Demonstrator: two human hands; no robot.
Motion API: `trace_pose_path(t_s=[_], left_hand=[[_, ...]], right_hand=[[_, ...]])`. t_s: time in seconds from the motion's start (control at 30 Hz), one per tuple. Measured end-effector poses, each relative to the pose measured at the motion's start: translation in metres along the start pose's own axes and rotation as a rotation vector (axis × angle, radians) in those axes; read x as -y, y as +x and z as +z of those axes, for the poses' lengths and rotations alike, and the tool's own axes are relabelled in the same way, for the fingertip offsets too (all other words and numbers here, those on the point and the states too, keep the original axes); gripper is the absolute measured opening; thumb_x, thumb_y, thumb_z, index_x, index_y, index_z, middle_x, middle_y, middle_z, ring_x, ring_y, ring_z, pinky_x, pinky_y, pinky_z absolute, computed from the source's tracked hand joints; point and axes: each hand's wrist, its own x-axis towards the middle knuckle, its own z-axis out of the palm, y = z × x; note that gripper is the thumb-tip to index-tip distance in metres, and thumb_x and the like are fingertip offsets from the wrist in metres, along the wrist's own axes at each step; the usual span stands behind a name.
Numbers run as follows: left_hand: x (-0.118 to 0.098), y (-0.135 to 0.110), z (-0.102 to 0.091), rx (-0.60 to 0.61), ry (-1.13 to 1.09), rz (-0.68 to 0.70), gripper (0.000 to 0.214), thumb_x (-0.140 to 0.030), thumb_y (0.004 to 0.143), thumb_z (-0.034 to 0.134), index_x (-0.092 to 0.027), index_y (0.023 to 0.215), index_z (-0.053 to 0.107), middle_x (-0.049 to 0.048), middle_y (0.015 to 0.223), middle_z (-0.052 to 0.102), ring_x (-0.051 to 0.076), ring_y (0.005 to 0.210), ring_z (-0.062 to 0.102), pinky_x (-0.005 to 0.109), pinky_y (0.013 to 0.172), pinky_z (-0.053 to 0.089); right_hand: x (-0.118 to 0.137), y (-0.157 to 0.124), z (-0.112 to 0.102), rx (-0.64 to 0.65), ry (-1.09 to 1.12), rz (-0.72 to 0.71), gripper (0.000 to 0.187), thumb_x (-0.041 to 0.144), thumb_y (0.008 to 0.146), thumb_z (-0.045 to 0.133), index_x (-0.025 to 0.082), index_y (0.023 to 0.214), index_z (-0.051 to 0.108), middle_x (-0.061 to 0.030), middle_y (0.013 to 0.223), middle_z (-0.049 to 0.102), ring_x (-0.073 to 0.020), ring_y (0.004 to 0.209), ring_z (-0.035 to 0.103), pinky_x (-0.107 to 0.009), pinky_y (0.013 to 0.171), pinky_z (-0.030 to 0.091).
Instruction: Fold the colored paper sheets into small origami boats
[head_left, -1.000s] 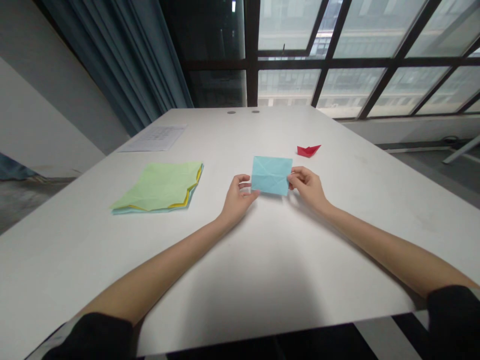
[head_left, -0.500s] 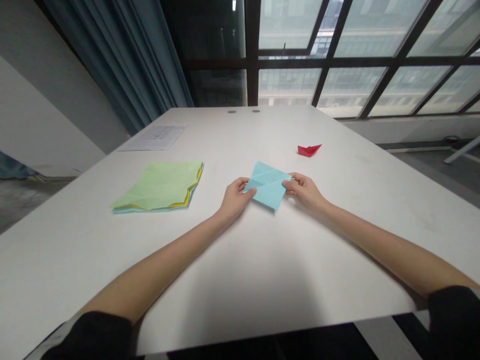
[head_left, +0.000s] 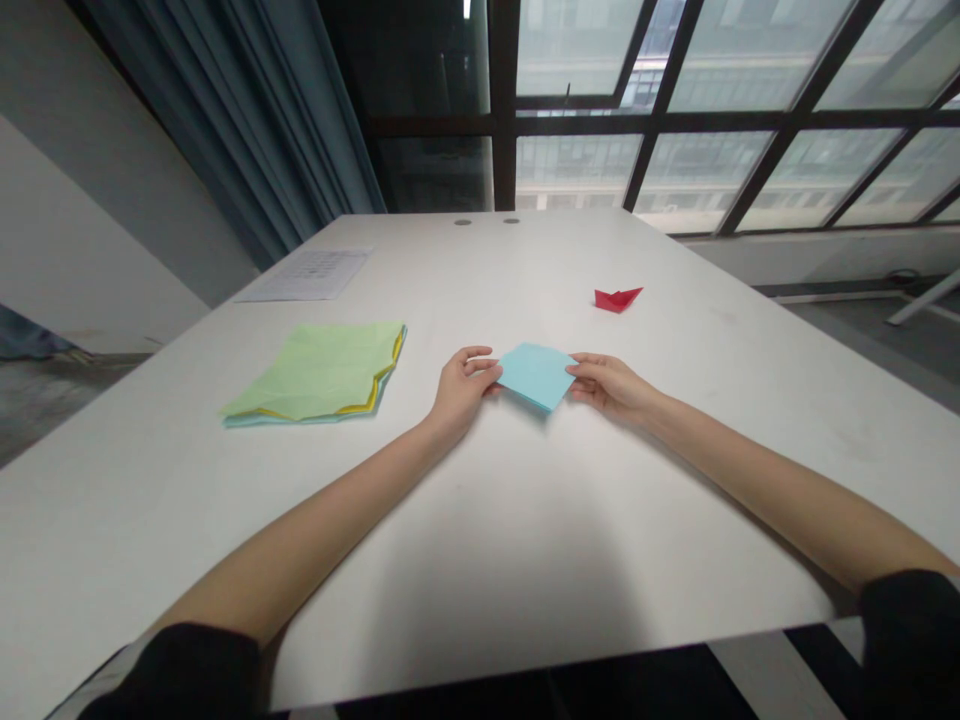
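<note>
One red boat (head_left: 619, 301) sits beyond blue paper (head_left: 536, 374) — green-topped stack (head_left: 322, 370) left

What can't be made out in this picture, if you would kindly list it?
- Underside of the blue paper: head view, hidden by its upper face.
- Text on the printed sheet: head view, too small and faint.
- Number of sheets under the green sheet: head view, covered by that top sheet.
- Full black sleeves: head view, cut off by the picture's edges.
</note>
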Motion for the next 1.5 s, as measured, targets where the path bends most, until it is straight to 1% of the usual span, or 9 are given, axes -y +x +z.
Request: trace_pose_path(t_s=[0.17,0.37,0.6,0.77,0.9,1.0,1.27,1.4,1.5], left_hand=[[-0.001,-0.001,0.001,0.022,-0.078,-0.085,0.034,-0.016,0.064,0.069,-0.016,0.093,0.051,0.0015,0.079,0.062,0.008,0.054,0.058,0.021,0.051,0.048],[0.004,0.003,-0.002,0.000,0.109,0.021,0.028,-0.012,0.060,0.067,-0.015,0.085,0.055,-0.0016,0.073,0.056,0.008,0.056,0.055,0.022,0.054,0.048],[0.005,0.003,-0.002,0.014,0.114,0.040,0.030,-0.015,0.059,0.067,-0.016,0.086,0.055,-0.0008,0.076,0.055,0.009,0.058,0.055,0.025,0.058,0.047],[0.006,0.004,-0.007,0.037,0.343,0.146,0.024,-0.017,0.062,0.064,-0.015,0.085,0.056,0.0001,0.078,0.057,0.008,0.054,0.052,0.024,0.057,0.042],[0.006,0.004,-0.013,0.096,0.688,0.331,0.020,-0.015,0.068,0.058,-0.017,0.088,0.057,0.0007,0.082,0.061,0.011,0.064,0.054,0.026,0.065,0.044],[0.007,0.004,-0.016,0.152,0.897,0.456,0.022,-0.011,0.069,0.055,-0.017,0.090,0.057,0.0029,0.087,0.063,0.015,0.079,0.057,0.029,0.075,0.045],[0.012,0.010,-0.023,0.170,1.160,0.548,0.029,-0.017,0.074,0.057,-0.017,0.102,0.059,0.0063,0.098,0.063,0.021,0.092,0.055,0.037,0.086,0.043],[0.009,0.007,-0.021,0.176,1.206,0.582,0.023,-0.018,0.075,0.054,-0.017,0.096,0.063,0.0063,0.096,0.062,0.022,0.093,0.053,0.038,0.085,0.043],[0.007,0.003,-0.019,0.182,1.235,0.597,0.023,-0.012,0.073,0.051,-0.019,0.088,0.066,0.0056,0.094,0.062,0.022,0.093,0.052,0.037,0.084,0.043]], right_hand=[[0.000,0.000,0.000,0.033,0.058,0.026,0.011,0.009,0.077,0.059,0.014,0.087,0.061,-0.0053,0.075,0.068,-0.0097,0.056,0.063,-0.017,0.051,0.054],[0.000,-0.001,0.002,-0.068,-0.135,-0.034,0.015,0.006,0.073,0.064,0.014,0.084,0.057,-0.0047,0.061,0.067,-0.0114,0.050,0.063,-0.016,0.043,0.050],[-0.001,0.000,0.001,0.022,-0.103,-0.009,0.014,0.014,0.071,0.065,0.014,0.084,0.060,-0.0053,0.068,0.066,-0.0094,0.050,0.059,-0.018,0.044,0.048],[-0.004,0.004,-0.006,-0.057,-0.597,-0.256,0.015,0.023,0.069,0.065,0.015,0.081,0.061,0.0040,0.050,0.052,-0.0084,0.042,0.045,-0.021,0.040,0.033],[-0.006,0.002,-0.009,-0.115,-1.081,-0.471,0.016,0.027,0.072,0.061,0.017,0.083,0.065,0.0019,0.059,0.057,-0.0107,0.052,0.048,-0.024,0.052,0.035],[-0.006,0.001,-0.009,-0.097,-1.267,-0.536,0.015,0.028,0.074,0.057,0.017,0.081,0.066,0.0003,0.062,0.058,-0.0122,0.056,0.048,-0.026,0.058,0.036],[-0.011,0.009,-0.016,-0.079,-1.355,-0.709,0.016,0.027,0.076,0.058,0.018,0.088,0.064,-0.0046,0.080,0.065,-0.0187,0.074,0.055,-0.035,0.077,0.039],[-0.015,0.010,-0.018,-0.069,-1.302,-0.797,0.017,0.018,0.075,0.055,0.018,0.091,0.063,-0.0060,0.089,0.066,-0.0207,0.082,0.055,-0.035,0.077,0.040],[-0.015,0.008,-0.018,0.020,-1.310,-0.860,0.026,0.005,0.071,0.047,0.019,0.087,0.063,-0.0045,0.090,0.067,-0.0196,0.083,0.055,-0.035,0.081,0.040]])
